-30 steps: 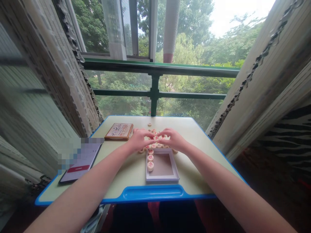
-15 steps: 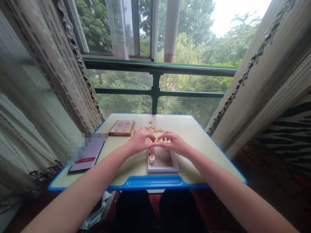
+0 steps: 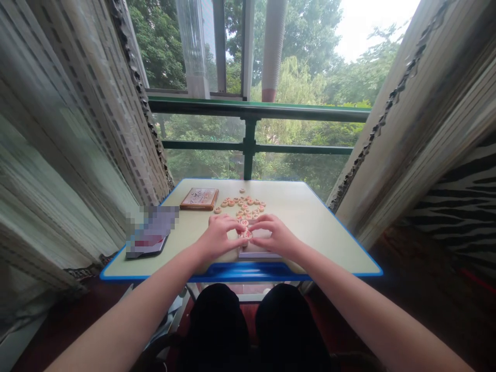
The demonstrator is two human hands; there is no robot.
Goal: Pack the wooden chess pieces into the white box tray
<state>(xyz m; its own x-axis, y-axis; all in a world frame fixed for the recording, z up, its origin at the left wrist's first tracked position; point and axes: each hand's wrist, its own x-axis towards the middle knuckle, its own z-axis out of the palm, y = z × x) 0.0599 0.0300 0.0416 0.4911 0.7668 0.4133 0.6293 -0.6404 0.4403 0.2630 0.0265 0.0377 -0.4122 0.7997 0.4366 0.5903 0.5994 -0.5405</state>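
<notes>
Head view: left hand (image 3: pixel 220 233), right hand (image 3: pixel 276 234), fingertips clamped on game piece (image 3: pixel 247 234) over box (image 3: pixel 259 254), table (image 3: pixel 329 243) near edge; likely placing; level lowering needed.

Round pieces (image 3: pixel 247 235) look like smooth wood, the blue table edging (image 3: pixel 251 270) like glossy plastic.

The left hand (image 3: pixel 217 238) and the right hand (image 3: pixel 277 235) are bare. The left forearm (image 3: pixel 155 287) and the right forearm (image 3: pixel 343 287) are uncovered too, smooth and slim, broadening away from the hands. Black legwear (image 3: pixel 219 320) fits over two rounded knees, plain and matte, its folds and seams too dark to make out.
</notes>
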